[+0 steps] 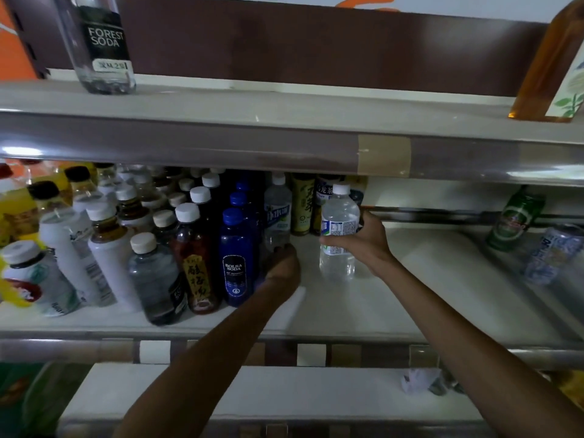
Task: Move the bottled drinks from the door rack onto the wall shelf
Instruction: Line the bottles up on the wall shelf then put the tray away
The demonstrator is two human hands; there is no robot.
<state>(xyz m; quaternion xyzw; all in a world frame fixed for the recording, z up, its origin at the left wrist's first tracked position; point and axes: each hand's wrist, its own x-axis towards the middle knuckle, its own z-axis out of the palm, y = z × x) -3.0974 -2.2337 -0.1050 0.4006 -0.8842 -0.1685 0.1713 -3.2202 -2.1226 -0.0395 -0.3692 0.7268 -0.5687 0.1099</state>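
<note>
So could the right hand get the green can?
Probably yes, once it lets go: the right hand grips a water bottle, but only bare shelf lies between it and the green can.

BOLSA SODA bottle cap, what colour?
Blue cap on the dark blue BOLSA SODA bottle; clearest in the head view.

1. The right hand (363,245) grips a clear water bottle (339,216) with a white cap, held upright, around its label.
2. The left hand (282,268), near the right hand, holds the lower part of a clear blue-labelled bottle (277,216).
3. Just left of the left hand stands a dark blue Bolsa Soda bottle (235,248).
4. Well right of the right hand, a green can (513,219) leans tilted on the same shelf (410,279).
</note>
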